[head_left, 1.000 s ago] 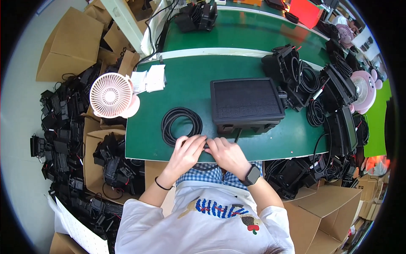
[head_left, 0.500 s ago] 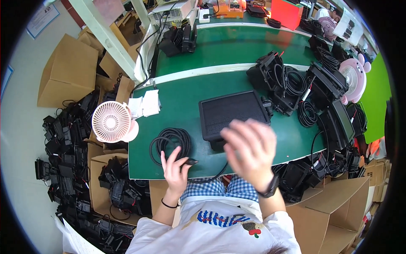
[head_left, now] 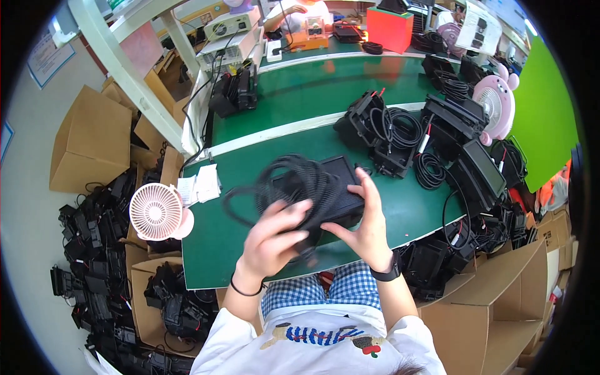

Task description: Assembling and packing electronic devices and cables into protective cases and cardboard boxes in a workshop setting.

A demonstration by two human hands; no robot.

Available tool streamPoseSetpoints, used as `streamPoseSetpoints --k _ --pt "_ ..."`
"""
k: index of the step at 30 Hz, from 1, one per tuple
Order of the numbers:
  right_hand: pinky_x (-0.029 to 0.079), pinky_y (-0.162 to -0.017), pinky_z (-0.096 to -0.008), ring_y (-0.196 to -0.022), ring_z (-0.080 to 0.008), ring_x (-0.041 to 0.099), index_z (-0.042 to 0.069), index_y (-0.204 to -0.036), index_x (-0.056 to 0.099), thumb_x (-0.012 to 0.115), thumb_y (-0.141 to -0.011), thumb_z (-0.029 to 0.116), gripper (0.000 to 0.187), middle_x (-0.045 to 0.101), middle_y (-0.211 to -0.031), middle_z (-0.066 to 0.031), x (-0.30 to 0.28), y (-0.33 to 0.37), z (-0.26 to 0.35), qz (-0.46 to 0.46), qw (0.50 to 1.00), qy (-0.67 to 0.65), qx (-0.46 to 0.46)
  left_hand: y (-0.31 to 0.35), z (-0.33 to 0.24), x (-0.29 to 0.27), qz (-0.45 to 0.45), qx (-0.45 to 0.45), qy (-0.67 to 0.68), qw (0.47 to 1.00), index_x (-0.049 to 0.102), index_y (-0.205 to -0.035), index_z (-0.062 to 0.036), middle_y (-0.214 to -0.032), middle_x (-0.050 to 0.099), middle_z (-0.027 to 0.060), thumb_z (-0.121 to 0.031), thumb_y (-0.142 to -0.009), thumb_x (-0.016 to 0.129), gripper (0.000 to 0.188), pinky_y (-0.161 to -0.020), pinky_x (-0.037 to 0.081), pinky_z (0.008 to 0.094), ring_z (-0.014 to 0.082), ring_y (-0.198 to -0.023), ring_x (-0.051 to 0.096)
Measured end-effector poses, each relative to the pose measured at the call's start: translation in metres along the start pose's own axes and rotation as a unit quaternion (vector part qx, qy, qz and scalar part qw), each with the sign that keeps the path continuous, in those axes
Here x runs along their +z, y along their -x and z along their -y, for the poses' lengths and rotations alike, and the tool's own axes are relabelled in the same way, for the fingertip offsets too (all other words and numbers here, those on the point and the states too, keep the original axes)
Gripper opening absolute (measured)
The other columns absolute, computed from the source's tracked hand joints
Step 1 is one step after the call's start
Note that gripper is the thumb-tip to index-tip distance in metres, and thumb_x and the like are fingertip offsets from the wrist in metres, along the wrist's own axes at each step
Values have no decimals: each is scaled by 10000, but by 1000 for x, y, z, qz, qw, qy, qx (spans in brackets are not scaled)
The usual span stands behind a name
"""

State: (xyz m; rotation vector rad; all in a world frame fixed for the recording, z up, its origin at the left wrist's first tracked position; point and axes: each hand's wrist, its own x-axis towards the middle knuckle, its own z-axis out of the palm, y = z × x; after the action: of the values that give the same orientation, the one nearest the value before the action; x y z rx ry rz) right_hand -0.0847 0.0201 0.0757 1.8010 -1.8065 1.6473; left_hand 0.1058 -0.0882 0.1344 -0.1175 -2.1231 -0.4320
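A black coiled cable (head_left: 289, 167), smeared by motion, is lifted over the left part of a flat black box with a textured panel (head_left: 345, 178). My left hand (head_left: 275, 240) is closed on the lower side of the coil, its fingers bent around the loops. The right edge of the box lies between the thumb and fingers of my right hand (head_left: 365, 224), which grips it. Much of the box is hidden behind the coil, and the cable's end below the hands is too blurred to make out.
Black housings with coiled cables (head_left: 400, 140) crowd the green table's (head_left: 240, 156) right side, near a pink fan (head_left: 497, 106). At left stand another pink fan (head_left: 157, 211) and white papers (head_left: 201, 184). Cardboard boxes (head_left: 94, 140) and heaped black units (head_left: 94, 275) flank the table.
The cable coil has risen from the table and moved right over the box, with my left hand on it. My right hand has come down to the box's right edge. The view has shifted.
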Motion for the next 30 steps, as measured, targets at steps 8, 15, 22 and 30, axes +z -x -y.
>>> streamPoseSetpoints --k 8,15,22,30 --pt "346 -1088 -502 -1328 -291 438 217 -1376 515 667 -788 173 609 486 -1428 -52 -26 -14 16 82 976 157 -130 -42 25 23 148 -119 189 963 670 -844 -38 -1225 564 131 -168 -689 857 276 -829 545 339 249 -960 655" --pt "411 -997 -432 -1233 -275 503 201 -1307 565 743 -666 188 665 524 -1325 -66 -21 -31 24 143 958 223 -114 7 30 30 -168 -262 -2 950 629 -924 -16 -1023 676 117 -118 -932 579 114 -980 438 369 245 -1083 601" --pt "305 -1050 -566 -1344 -303 387 63 -891 599 612 -738 101 158 581 -1051 -96 -17 -61 49 131 946 241 -172 96 39 27 -107 -483 72 866 452 -1337 -9 -1347 510 136 -203 -1022 468 371 -1075 352 359 233 -1247 489" --pt "406 -1044 -475 -672 -172 572 86 -766 545 590 -760 116 54 493 -614 2 -5 -48 18 111 909 264 -303 130 32 56 -200 -551 501 637 350 -1462 -102 -1451 414 61 -340 -1014 423 513 -1077 366 438 242 -1323 412"
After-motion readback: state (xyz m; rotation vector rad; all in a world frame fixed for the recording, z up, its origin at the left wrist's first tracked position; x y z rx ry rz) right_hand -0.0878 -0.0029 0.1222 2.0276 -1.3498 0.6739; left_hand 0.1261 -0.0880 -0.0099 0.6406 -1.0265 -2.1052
